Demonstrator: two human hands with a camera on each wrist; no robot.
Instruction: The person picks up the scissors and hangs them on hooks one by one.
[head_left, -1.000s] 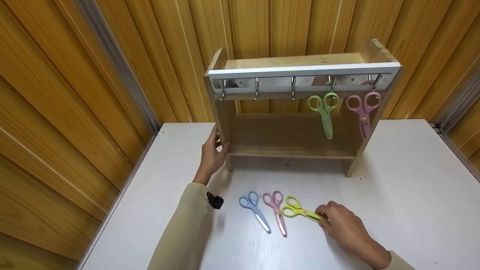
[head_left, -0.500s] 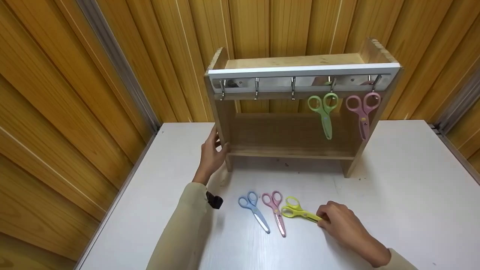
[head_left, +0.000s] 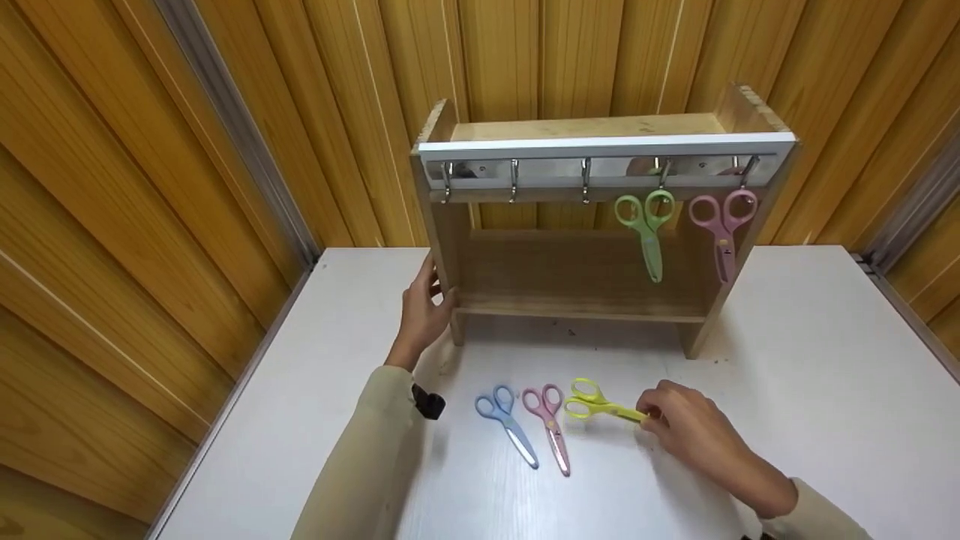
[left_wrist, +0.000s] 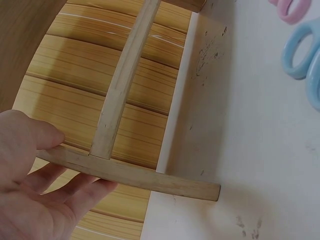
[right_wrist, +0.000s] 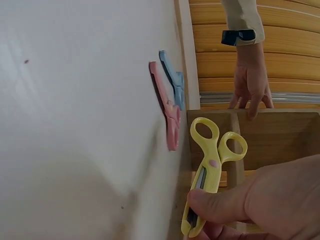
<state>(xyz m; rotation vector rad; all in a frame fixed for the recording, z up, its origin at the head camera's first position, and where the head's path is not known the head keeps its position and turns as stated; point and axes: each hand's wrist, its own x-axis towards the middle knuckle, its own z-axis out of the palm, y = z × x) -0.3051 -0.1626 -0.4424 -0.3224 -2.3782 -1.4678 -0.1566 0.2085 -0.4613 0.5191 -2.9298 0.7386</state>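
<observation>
My right hand (head_left: 697, 435) pinches the yellow scissors (head_left: 600, 406) by the blade end, handles pointing left. The right wrist view shows the yellow scissors (right_wrist: 211, 165) held above the table between thumb and fingers. At the left side of the wooden rack (head_left: 577, 311), my left hand (head_left: 424, 319) grips its side panel; the left wrist view shows thumb and fingers around that panel's edge (left_wrist: 135, 175). Blue scissors (head_left: 510, 427) and pink scissors (head_left: 553, 427) lie side by side on the table. Green scissors (head_left: 649, 234) and other pink scissors (head_left: 724, 232) hang from the rack's right hooks.
Three hooks, the middle one (head_left: 586, 180) among them, hold nothing on the rack's left and centre. The white table (head_left: 817, 360) extends around the rack, with wood-patterned walls (head_left: 570, 60) behind and at the sides.
My right hand has lifted the yellow scissors slightly off the table and toward the rack. The head view has shifted a little; my left hand stays on the rack.
</observation>
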